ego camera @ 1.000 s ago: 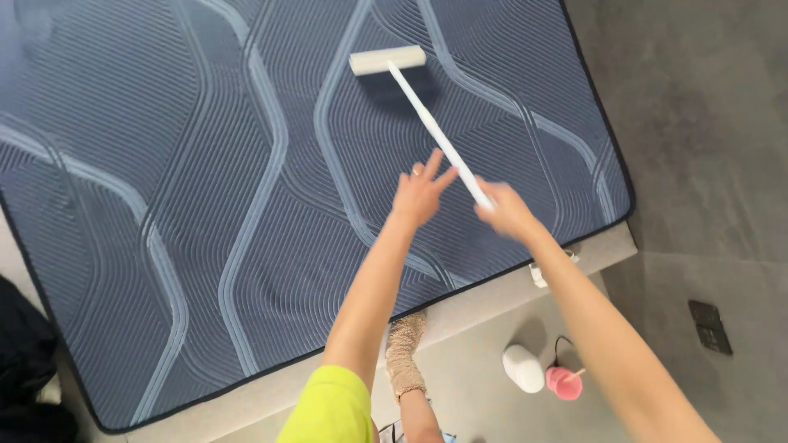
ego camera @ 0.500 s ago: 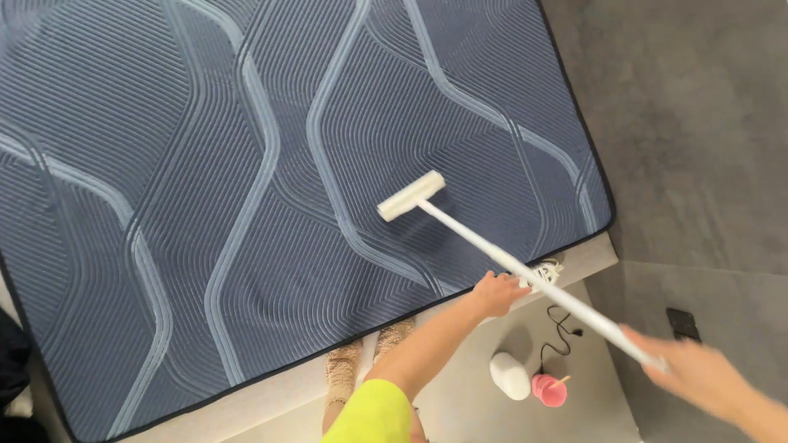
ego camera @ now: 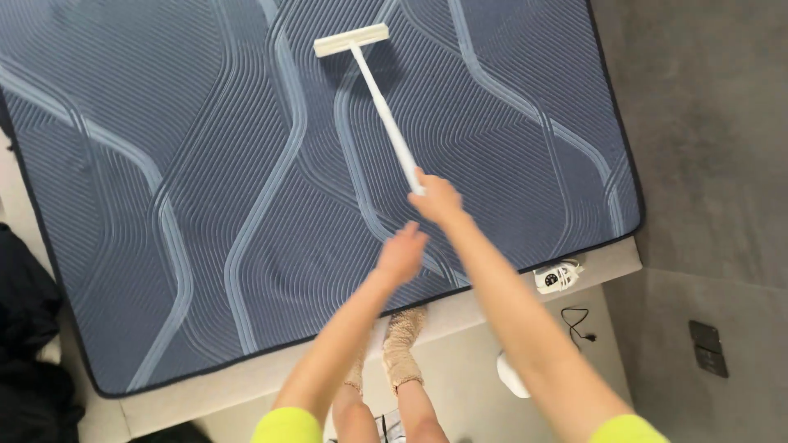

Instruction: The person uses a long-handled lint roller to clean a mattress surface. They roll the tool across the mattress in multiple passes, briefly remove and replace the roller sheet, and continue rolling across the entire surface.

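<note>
Your right hand [ego camera: 437,199] grips the long white plastic-handled mattress brush [ego camera: 373,86], which stretches away up-left over the blue quilted mattress [ego camera: 164,164]. Your left hand [ego camera: 402,253] hovers loosely curled, empty, just below.

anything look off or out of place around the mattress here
Nothing is spilled or broken. The mattress lies askew on its pale base, and a white power strip with a loose black cord sits at the base's corner near the floor.

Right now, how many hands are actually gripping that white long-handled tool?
1. The right hand grips the handle end of the white tool; the left hand hangs free below it, over the mattress.
</note>
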